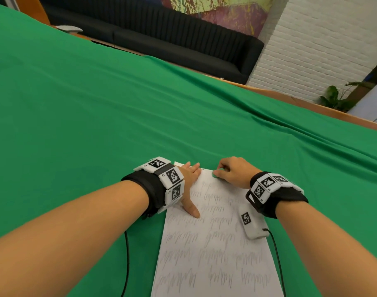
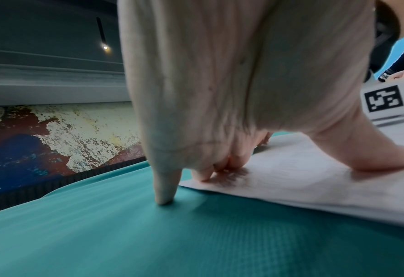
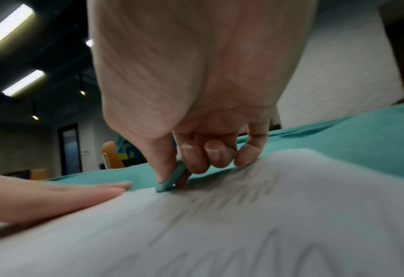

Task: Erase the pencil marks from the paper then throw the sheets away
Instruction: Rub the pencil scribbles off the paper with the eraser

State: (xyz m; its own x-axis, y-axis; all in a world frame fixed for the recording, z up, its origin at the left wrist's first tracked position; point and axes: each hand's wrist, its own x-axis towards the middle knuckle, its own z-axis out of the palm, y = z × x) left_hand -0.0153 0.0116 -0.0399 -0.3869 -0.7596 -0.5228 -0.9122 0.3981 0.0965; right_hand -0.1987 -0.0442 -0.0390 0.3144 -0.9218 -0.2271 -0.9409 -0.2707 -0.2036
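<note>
Two hands are at work on the white sheet of paper covered in rows of grey pencil scribbles, which lies flat on the table under its green cloth, near your edge. Your left hand is spread flat, with straight fingers and thumb pressing the sheet's far left corner to pin it; the wrist view shows the little finger off the paper, on the cloth. Your right hand pinches a small flat green eraser between thumb and fingertips, its lower edge touching the paper at the far edge.

By my reading, you are at the very start of the erasing step: nearly every row of scribbles is still there, and a second sheet edge peeks out at the far left corner. Next, you will want short strokes worked down the page toward you, with the left hand moving to pin the sheet close beside each patch, since thin paper may buckle or crease under the eraser. No bin is in view.
</note>
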